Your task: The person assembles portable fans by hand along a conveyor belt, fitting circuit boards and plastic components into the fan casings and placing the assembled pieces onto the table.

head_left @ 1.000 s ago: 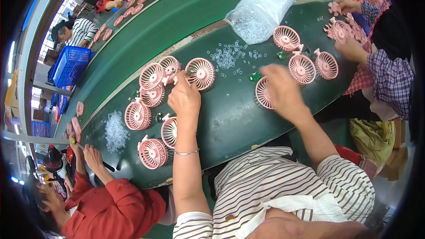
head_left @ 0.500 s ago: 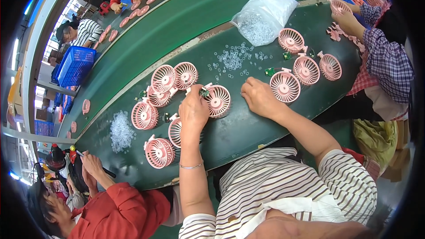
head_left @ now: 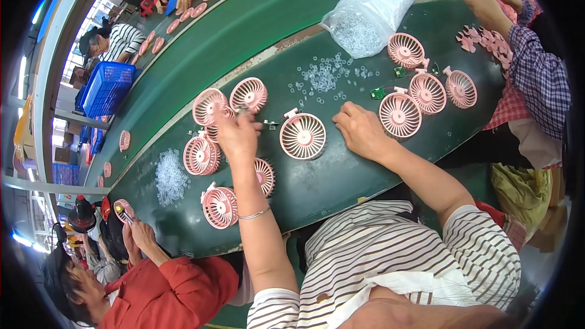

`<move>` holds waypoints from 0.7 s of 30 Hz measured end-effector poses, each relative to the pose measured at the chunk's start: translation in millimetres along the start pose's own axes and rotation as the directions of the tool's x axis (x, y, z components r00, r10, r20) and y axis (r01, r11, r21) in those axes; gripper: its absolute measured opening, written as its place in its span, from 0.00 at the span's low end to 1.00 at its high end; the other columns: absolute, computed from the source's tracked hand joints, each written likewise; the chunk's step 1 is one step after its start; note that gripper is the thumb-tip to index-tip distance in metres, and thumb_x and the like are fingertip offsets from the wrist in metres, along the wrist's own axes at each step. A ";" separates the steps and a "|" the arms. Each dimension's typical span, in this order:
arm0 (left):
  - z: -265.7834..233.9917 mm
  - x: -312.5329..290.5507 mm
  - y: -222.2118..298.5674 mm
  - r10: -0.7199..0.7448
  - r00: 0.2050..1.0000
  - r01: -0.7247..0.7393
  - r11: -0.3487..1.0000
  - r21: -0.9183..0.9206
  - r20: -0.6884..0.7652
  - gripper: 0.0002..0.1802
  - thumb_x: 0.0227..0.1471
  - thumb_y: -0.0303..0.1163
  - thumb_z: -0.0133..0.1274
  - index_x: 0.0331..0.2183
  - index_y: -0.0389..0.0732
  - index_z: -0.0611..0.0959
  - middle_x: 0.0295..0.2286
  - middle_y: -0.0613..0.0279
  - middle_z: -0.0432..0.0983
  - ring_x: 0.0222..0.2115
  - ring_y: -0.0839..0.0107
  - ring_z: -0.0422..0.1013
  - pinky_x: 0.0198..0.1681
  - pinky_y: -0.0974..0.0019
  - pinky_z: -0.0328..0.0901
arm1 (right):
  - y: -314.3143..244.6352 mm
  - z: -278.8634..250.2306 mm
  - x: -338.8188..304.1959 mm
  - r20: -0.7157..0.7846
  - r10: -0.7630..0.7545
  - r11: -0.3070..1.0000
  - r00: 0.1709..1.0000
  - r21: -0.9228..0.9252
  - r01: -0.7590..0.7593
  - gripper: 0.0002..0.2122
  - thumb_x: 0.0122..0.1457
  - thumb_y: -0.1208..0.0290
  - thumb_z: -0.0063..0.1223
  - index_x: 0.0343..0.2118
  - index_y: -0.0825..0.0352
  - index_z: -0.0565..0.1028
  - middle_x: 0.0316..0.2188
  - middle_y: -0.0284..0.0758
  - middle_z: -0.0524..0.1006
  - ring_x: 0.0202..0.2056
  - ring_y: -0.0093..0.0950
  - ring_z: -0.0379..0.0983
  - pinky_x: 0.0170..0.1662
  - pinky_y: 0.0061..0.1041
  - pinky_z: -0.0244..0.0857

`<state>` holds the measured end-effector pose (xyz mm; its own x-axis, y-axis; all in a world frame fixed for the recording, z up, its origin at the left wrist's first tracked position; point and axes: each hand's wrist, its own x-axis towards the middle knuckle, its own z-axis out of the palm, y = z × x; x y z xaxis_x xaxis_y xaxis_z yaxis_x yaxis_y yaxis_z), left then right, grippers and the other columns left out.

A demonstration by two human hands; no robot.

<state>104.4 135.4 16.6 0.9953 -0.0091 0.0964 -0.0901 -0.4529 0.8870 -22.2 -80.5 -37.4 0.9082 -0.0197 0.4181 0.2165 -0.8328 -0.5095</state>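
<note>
A pink round fan housing [head_left: 303,137] lies in front of me, between my hands; a small green circuit board [head_left: 270,125] lies beside its left edge. My left hand [head_left: 237,137] is over the left group of pink fan housings [head_left: 202,156], its fingers smeared by motion, so what they hold does not show. My right hand [head_left: 361,133] rests on the green tabletop, fingers bent and drawn together; anything inside them is hidden. Next to it on the right lies another fan housing [head_left: 400,115], with a circuit board [head_left: 378,93] near its rim.
Small clear rings [head_left: 326,77] are scattered ahead, below an open plastic bag [head_left: 367,21] of them. Another ring pile [head_left: 171,178] lies left. A green conveyor [head_left: 268,12] carries pink parts beyond. Co-workers sit left and right, one in a red sleeve [head_left: 198,283]. Pink pieces [head_left: 487,42] lie far right.
My left hand has left the middle fan housing and moved left over the left group. The middle housing now lies free, its board on the table. My right hand stays nearly in place.
</note>
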 end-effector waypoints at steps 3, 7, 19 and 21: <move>-15.6 9.3 -9.4 0.134 0.984 -0.116 0.981 0.156 -0.114 0.34 0.49 0.23 0.47 0.57 0.33 0.55 0.43 0.40 0.71 0.35 0.58 0.75 0.34 0.60 0.70 | 0.4 -0.6 -1.1 -0.014 -0.014 1.000 1.000 -0.007 0.014 0.04 0.47 0.80 0.51 0.28 0.70 0.72 0.29 0.41 0.68 0.34 0.39 0.70 0.33 0.36 0.66; -14.9 7.4 -7.5 0.253 0.954 -0.148 0.863 0.483 -0.160 0.29 0.48 0.35 0.54 0.51 0.37 0.67 0.39 0.40 0.74 0.38 0.46 0.72 0.42 0.52 0.65 | 7.6 -0.2 -1.3 -0.010 -0.035 0.999 0.999 -0.037 0.034 0.05 0.48 0.79 0.53 0.30 0.69 0.73 0.30 0.41 0.69 0.32 0.39 0.70 0.34 0.35 0.66; -75.5 -84.2 -9.8 0.154 0.939 -0.151 0.988 0.036 -0.307 0.12 0.55 0.23 0.46 0.42 0.34 0.77 0.27 0.64 0.75 0.22 0.81 0.66 0.26 0.76 0.63 | 39.0 -121.1 -123.5 -0.585 0.581 0.813 0.565 0.390 -0.432 0.05 0.56 0.83 0.49 0.34 0.70 0.74 0.35 0.32 0.73 0.36 0.20 0.69 0.41 0.17 0.63; -79.6 -97.2 -12.5 0.140 0.933 -0.114 0.989 0.097 -0.333 0.11 0.54 0.23 0.45 0.40 0.34 0.78 0.27 0.60 0.76 0.24 0.79 0.69 0.28 0.74 0.65 | 80.8 -118.7 -154.5 -0.614 0.476 0.875 0.630 0.260 -0.409 0.04 0.56 0.81 0.49 0.35 0.71 0.73 0.38 0.34 0.72 0.39 0.22 0.69 0.43 0.17 0.62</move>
<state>6.0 212.9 32.2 0.9039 0.2248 0.3640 -0.1986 -0.5332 0.8224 -187.5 -210.4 -53.9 0.4551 -0.7487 0.4820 -0.0885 -0.5766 -0.8122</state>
